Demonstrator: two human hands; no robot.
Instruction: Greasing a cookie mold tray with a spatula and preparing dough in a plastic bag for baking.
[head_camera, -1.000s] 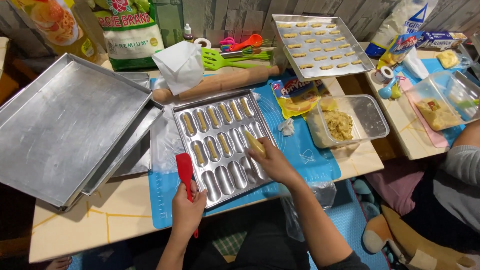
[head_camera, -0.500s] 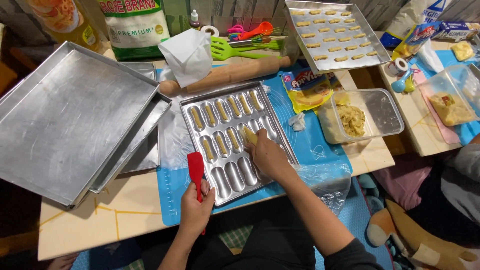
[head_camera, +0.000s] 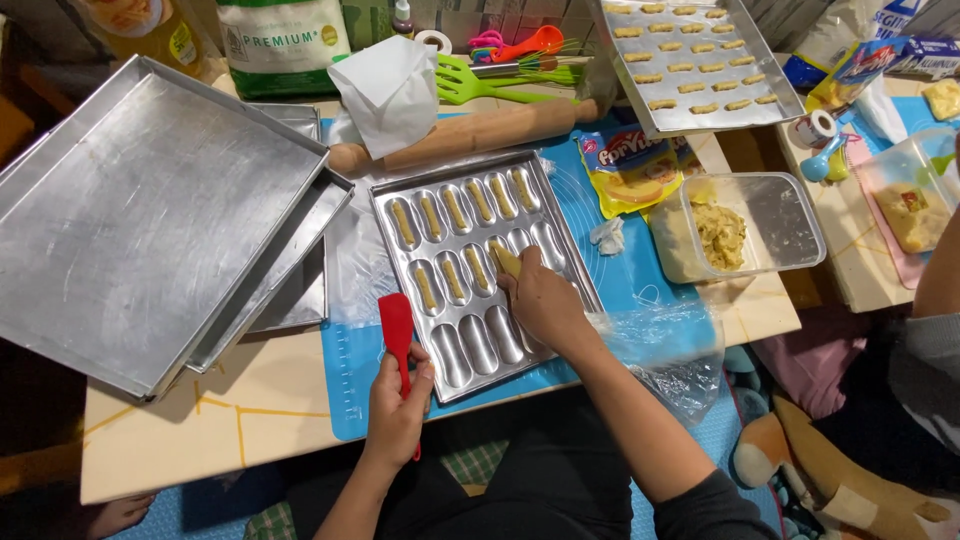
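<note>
A metal mould tray with finger-shaped cavities lies on a blue mat; several cavities hold pale dough. My right hand rests over the tray's middle and presses a piece of yellow dough into a cavity. My left hand sits at the tray's near left corner, closed around a red spatula that points up.
Stacked flat baking trays fill the left. A rolling pin, white paper, green spatula and a filled tray lie behind. A clear tub of dough stands right. Another person's arm is at the right edge.
My right hand has moved slightly toward the tray's middle row with the dough. The left hand keeps the red spatula in about the same place. The camera has shifted a little.
</note>
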